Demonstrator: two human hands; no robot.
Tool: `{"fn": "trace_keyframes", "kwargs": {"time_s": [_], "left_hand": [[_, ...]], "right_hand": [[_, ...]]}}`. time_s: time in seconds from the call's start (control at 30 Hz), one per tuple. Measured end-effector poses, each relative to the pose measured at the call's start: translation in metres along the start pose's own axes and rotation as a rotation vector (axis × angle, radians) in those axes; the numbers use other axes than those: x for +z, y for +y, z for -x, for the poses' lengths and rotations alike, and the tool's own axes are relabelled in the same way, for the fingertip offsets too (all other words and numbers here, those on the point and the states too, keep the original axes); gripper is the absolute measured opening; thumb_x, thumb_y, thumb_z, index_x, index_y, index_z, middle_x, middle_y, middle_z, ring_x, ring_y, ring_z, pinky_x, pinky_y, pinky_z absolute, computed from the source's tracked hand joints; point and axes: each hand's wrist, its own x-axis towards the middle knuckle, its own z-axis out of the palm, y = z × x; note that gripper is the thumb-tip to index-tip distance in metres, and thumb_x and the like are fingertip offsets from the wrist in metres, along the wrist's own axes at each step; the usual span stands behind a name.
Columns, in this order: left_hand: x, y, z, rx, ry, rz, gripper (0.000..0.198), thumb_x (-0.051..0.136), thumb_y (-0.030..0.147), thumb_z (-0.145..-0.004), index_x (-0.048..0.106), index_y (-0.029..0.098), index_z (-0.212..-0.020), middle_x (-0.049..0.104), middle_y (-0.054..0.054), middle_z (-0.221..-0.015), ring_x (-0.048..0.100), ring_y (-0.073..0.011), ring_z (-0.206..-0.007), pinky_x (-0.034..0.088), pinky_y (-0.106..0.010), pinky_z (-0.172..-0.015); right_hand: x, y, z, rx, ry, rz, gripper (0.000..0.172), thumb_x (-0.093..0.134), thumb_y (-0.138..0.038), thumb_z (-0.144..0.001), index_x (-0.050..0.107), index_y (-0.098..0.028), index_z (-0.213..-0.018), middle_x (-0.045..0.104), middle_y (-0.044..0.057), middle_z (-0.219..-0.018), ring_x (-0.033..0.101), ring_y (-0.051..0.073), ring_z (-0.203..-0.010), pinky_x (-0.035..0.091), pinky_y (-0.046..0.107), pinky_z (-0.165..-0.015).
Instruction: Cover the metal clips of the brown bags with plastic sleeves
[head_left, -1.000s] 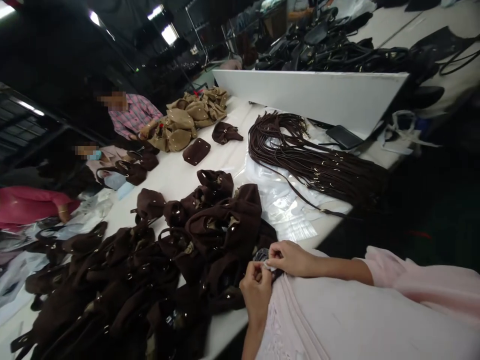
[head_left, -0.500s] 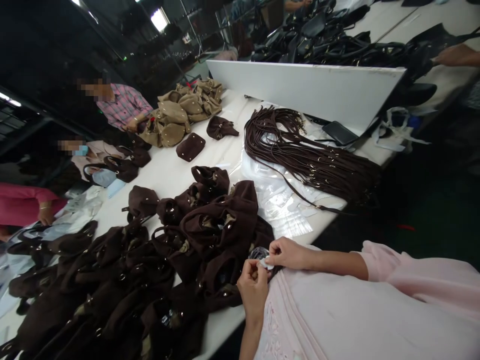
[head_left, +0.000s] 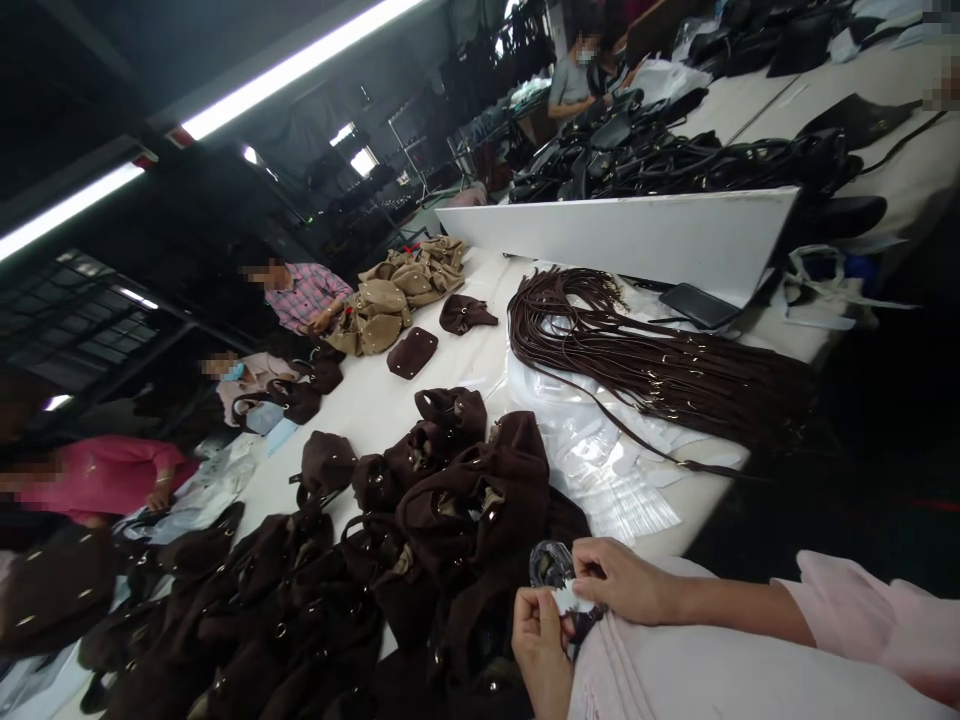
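Observation:
My left hand (head_left: 541, 640) and my right hand (head_left: 619, 578) meet at the table's near edge, both pinched on a small white tag (head_left: 568, 600) with a bit of clear plastic wrap (head_left: 549, 563) above it. The tag sits against a dark brown suede bag (head_left: 480, 510) on top of a heap of the same bags (head_left: 277, 600). My pink sleeves and lap fill the lower right.
A bundle of brown straps (head_left: 652, 360) lies on clear plastic bags (head_left: 600, 460) to the right. A white board (head_left: 630, 230) stands behind, black bags (head_left: 675, 150) beyond it. Tan bags (head_left: 390, 295) sit far left. Three people sit along the left side.
The view has tilted upward, so my hands and the bags sit lower in the picture. My hands stay pinched together on the white tag.

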Motion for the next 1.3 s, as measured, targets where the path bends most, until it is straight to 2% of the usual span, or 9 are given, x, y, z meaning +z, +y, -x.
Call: {"fn": "trace_keyframes", "kwargs": {"time_s": [0.17,0.3,0.43,0.67,0.8,1.0,1.1,1.2,1.3], "left_hand": [[0.006,0.026,-0.006,0.025,-0.164,0.044,0.042,0.065,0.053,-0.082,0.05,0.015,-0.07,0.045,0.005,-0.056,0.036,-0.0058,-0.051,0.029,-0.018,-0.05],[0.021,0.06,-0.015,0.085,-0.134,0.105,0.038,0.063,0.048,-0.085,0.048,0.016,-0.073,0.047,0.004,-0.06,0.036,-0.0048,-0.052,0.03,-0.017,-0.05],[0.041,0.087,-0.023,0.129,-0.1,0.114,0.038,0.063,0.05,-0.085,0.048,0.016,-0.077,0.052,0.003,-0.064,0.042,-0.0048,-0.053,0.034,-0.017,-0.05],[0.064,0.111,-0.053,0.192,-0.148,-0.064,0.039,0.062,0.052,-0.083,0.052,0.015,-0.073,0.054,0.0,-0.061,0.047,-0.0075,-0.051,0.038,-0.019,-0.048],[0.05,0.129,-0.089,0.255,-0.101,-0.157,0.035,0.062,0.047,-0.085,0.057,0.014,-0.075,0.056,-0.001,-0.069,0.053,-0.0098,-0.058,0.042,-0.02,-0.051],[-0.017,0.178,-0.204,0.382,0.104,-0.61,0.034,0.054,0.049,-0.089,0.062,0.018,-0.098,0.065,-0.006,-0.092,0.061,-0.0173,-0.082,0.051,-0.031,-0.078],[-0.05,0.187,-0.295,0.548,0.208,-0.903,0.04,0.051,0.047,-0.09,0.059,0.017,-0.117,0.06,-0.011,-0.122,0.055,-0.0254,-0.116,0.043,-0.044,-0.104],[-0.073,0.159,-0.383,0.616,0.263,-1.117,0.053,0.049,0.044,-0.091,0.051,0.012,-0.134,0.047,-0.017,-0.142,0.039,-0.0303,-0.135,0.03,-0.052,-0.114],[-0.082,0.091,-0.439,0.436,0.239,-1.187,0.045,0.038,0.036,-0.096,0.054,0.016,-0.134,0.049,-0.015,-0.143,0.041,-0.031,-0.136,0.03,-0.059,-0.113]], "right_hand": [[0.002,0.011,-0.014,0.033,-0.078,-0.34,0.036,0.07,-0.046,-0.075,0.053,-0.014,-0.07,0.051,-0.002,-0.064,0.043,0.01,-0.06,0.03,0.022,-0.056],[-0.006,-0.003,-0.032,0.015,-0.025,-0.589,0.053,0.081,-0.055,-0.067,0.051,-0.015,-0.085,0.056,-0.001,-0.078,0.051,0.011,-0.07,0.039,0.022,-0.063],[-0.016,-0.027,-0.043,-0.11,-0.144,-0.752,0.057,0.073,-0.052,-0.08,0.044,-0.018,-0.116,0.061,0.001,-0.084,0.06,0.016,-0.077,0.048,0.03,-0.074],[-0.047,-0.045,-0.065,-0.027,-0.182,-0.79,0.078,0.072,-0.049,-0.082,0.032,-0.018,-0.141,0.065,0.002,-0.082,0.062,0.018,-0.072,0.05,0.033,-0.076],[-0.082,-0.044,-0.093,0.029,-0.059,-0.708,0.078,0.067,-0.051,-0.084,0.031,-0.021,-0.146,0.066,0.002,-0.087,0.062,0.021,-0.084,0.048,0.035,-0.083],[-0.159,-0.019,-0.181,0.095,0.069,-0.568,0.052,0.063,-0.053,-0.086,0.057,-0.022,-0.129,0.062,0.009,-0.123,0.056,0.027,-0.112,0.046,0.033,-0.09],[-0.183,-0.013,-0.258,0.095,0.124,-0.289,0.048,0.057,-0.06,-0.086,0.07,-0.015,-0.1,0.068,0.008,-0.097,0.061,0.023,-0.088,0.047,0.029,-0.073],[-0.183,-0.019,-0.355,0.031,0.087,0.261,0.042,0.054,-0.05,-0.087,0.072,-0.013,-0.095,0.063,0.004,-0.068,0.057,0.018,-0.063,0.041,0.027,-0.059],[-0.161,-0.038,-0.462,-0.079,0.03,0.868,0.053,0.055,-0.027,-0.082,0.056,-0.017,-0.134,0.066,0.004,-0.072,0.063,0.022,-0.072,0.045,0.029,-0.067]]}}
